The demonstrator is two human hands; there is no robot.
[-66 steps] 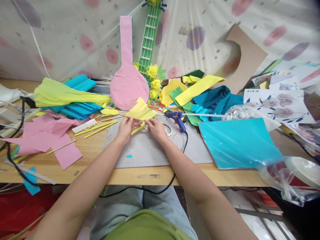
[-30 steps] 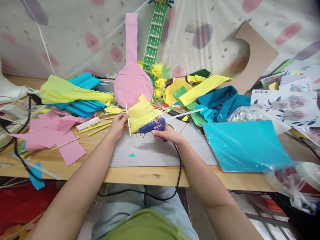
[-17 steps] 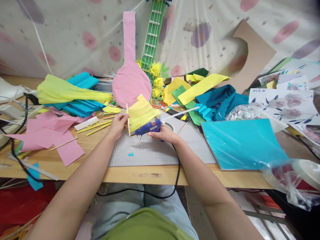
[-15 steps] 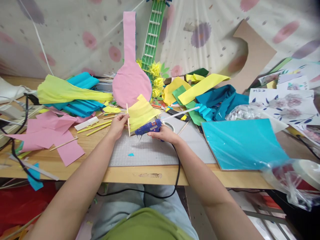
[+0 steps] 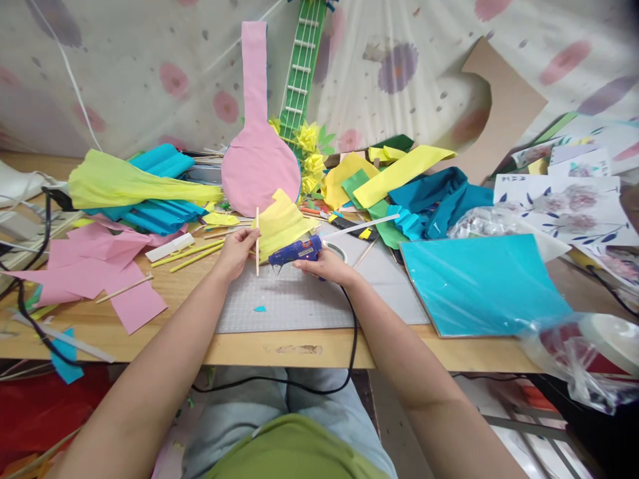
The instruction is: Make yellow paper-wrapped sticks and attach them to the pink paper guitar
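Note:
My left hand (image 5: 237, 253) pinches a thin wooden stick (image 5: 257, 256), held upright over the left part of the grey cutting mat (image 5: 289, 313). A blue hot glue gun (image 5: 302, 251) is gripped in my right hand (image 5: 329, 265), its nozzle pointing left toward the stick but apart from it. A long white glue stick (image 5: 362, 227) sticks out of the gun's back. Behind both hands lies a piece of yellow crepe paper (image 5: 282, 223). Farther back a pink paper-covered lute shape (image 5: 260, 166) stands upright.
A green toy-like guitar neck (image 5: 301, 73) with yellow paper flowers (image 5: 309, 156) leans at the back. Pink paper scraps (image 5: 94, 263) lie left, and a blue sheet (image 5: 484, 286) lies right. The gun's black cord (image 5: 355, 332) loops over the table's front edge.
The stick in my left hand has turned slightly more upright and sits a little farther from the yellow paper's edge. The glue gun has barely moved. The whole view has shifted a little.

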